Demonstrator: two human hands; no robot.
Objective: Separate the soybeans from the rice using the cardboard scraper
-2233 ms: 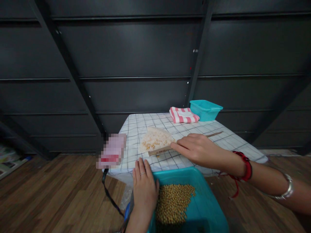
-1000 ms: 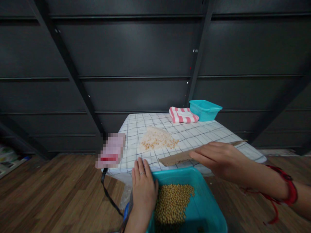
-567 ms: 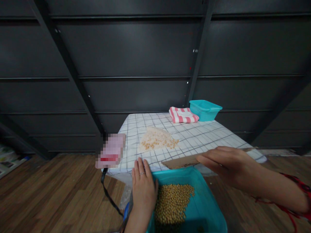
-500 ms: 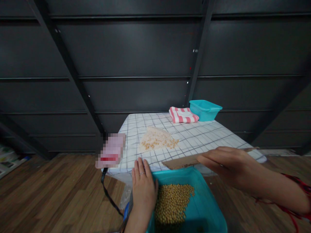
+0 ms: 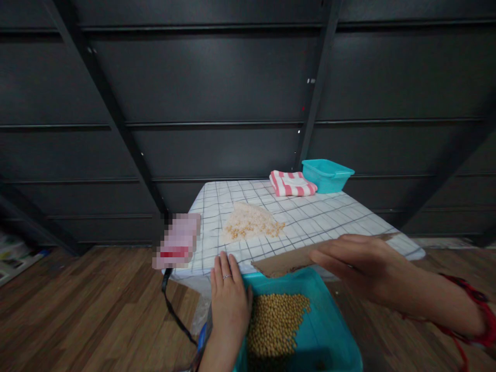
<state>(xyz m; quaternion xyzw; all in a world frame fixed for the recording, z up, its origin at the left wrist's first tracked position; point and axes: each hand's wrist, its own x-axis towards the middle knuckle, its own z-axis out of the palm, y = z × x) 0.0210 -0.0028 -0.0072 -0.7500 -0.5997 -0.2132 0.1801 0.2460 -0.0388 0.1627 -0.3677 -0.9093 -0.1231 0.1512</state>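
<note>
Hands of one person work at the near edge of a low worktop [image 5: 329,217] covered in a white cloth with a dark grid. The left hand [image 5: 230,302] lies open and flat, palm down, fingers together, on the left rim of a teal tub [image 5: 329,330]. The thumb sits at the inner side, touching the beans [image 5: 275,323]. A ring [image 5: 227,276] shows on one finger. The tub sits below the near edge of the worktop and holds a heap of tan beans. The right hand [image 5: 354,263] is closed on a long brown card [image 5: 279,263], fingers on top. It holds the card nearly level over the far rim of the tub, with its free end pointing left. A red cord [image 5: 480,315] circles that wrist. Farther back on the worktop lies a pale pile [image 5: 250,223] of grains mixed with yellow bits, well apart from both hands. At the far edge a red and white striped cloth [image 5: 292,183] lies just beside a small tub [image 5: 327,174], also teal. A blurred pink object [image 5: 178,240] sits at the left corner, with a dark strap [image 5: 174,310] hanging toward the wooden floor [image 5: 96,310].
</note>
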